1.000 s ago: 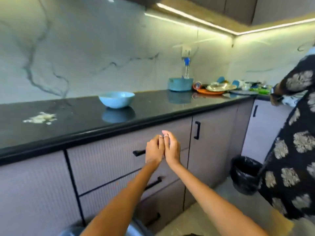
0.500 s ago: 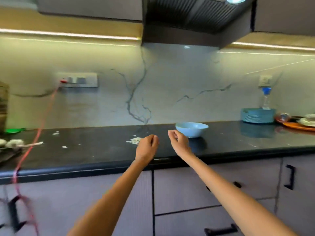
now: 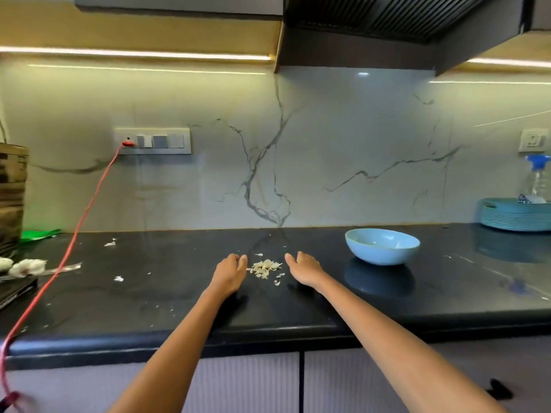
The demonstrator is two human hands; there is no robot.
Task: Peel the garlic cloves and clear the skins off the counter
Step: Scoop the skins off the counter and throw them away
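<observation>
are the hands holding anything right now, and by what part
Nothing is held. The left hand and right hand sit on either side of the pile of garlic skins on the counter, fingers loosely curved, not gripping it.

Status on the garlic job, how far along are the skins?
Done: skins gathered into a pile on the black counter. In hand: left hand and right hand flank the pile, holding nothing. Left: lift the pile, collect stray flakes. Blue bowl's contents aren't visible.
</observation>
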